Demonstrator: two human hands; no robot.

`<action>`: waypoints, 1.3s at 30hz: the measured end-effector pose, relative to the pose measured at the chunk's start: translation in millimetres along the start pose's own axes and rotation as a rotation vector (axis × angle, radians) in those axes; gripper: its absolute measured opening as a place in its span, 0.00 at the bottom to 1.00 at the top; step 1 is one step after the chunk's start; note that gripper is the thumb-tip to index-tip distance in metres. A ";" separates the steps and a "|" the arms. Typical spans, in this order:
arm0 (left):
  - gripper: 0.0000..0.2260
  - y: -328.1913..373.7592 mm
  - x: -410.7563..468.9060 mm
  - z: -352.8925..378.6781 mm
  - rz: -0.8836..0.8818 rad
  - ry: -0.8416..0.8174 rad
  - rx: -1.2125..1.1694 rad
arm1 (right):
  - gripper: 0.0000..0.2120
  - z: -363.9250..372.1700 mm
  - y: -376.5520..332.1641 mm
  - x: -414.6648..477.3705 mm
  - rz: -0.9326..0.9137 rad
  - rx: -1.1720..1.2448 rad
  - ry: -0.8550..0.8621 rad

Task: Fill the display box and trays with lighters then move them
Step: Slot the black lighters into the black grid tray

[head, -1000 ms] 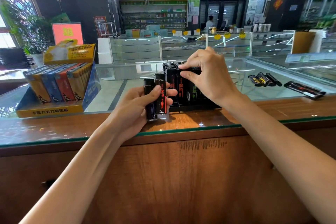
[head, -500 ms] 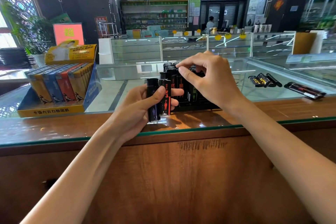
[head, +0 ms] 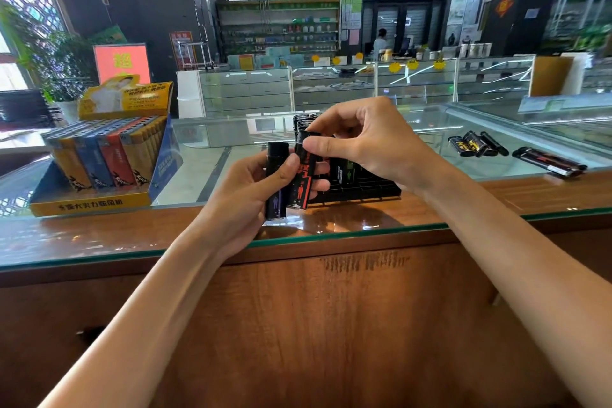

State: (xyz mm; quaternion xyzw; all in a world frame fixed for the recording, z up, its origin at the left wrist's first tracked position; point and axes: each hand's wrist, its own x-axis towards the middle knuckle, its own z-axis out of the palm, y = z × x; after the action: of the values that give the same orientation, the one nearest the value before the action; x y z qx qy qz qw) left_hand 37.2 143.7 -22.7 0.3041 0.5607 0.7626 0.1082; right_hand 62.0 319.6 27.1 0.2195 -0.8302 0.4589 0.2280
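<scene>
My left hand (head: pixel 251 189) grips two upright black lighters: one with a purple print (head: pixel 276 182) and one with a red print (head: pixel 302 175). My right hand (head: pixel 361 142) pinches the top of the red-printed lighter between thumb and forefinger. Just behind both hands a black tray (head: pixel 364 187) lies on the glass counter, with black lighters standing in its far rows and open slots at its front right. At the left stands a yellow and blue display box (head: pixel 89 205) packed with coloured lighters.
Loose black lighters (head: pixel 473 144) lie on the glass at the right, with a longer pair (head: pixel 549 162) beyond them. The glass counter edge (head: pixel 364 232) runs over a wooden front. Glass showcases stand behind; a person is far back in the shop.
My right hand has left the lighters in the tray and come forward to pinch the top of the red-printed lighter in my left hand. My left hand has lifted slightly.
</scene>
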 end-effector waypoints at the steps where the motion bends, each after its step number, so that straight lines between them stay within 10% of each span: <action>1: 0.12 -0.5 0.4 -1.0 0.000 0.016 -0.001 | 0.07 -1.7 0.1 0.8 0.015 0.020 0.005; 12: 0.12 -5.0 4.9 -2.6 0.082 0.383 0.120 | 0.06 -3.8 1.4 11.8 -0.056 -0.331 0.175; 25: 0.15 0.1 6.3 -5.9 -0.014 0.180 -0.165 | 0.11 11.8 8.4 15.3 -0.114 -0.599 0.151; 39: 0.17 1.4 -3.8 -3.0 0.089 -0.105 0.037 | 0.07 7.4 2.0 5.7 -0.173 -0.427 0.205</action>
State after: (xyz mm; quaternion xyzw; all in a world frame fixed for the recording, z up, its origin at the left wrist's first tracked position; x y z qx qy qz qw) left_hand 38.7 138.9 -23.3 0.3703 0.5540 0.7392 0.0976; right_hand 55.0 313.3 25.6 0.1888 -0.8590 0.2717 0.3908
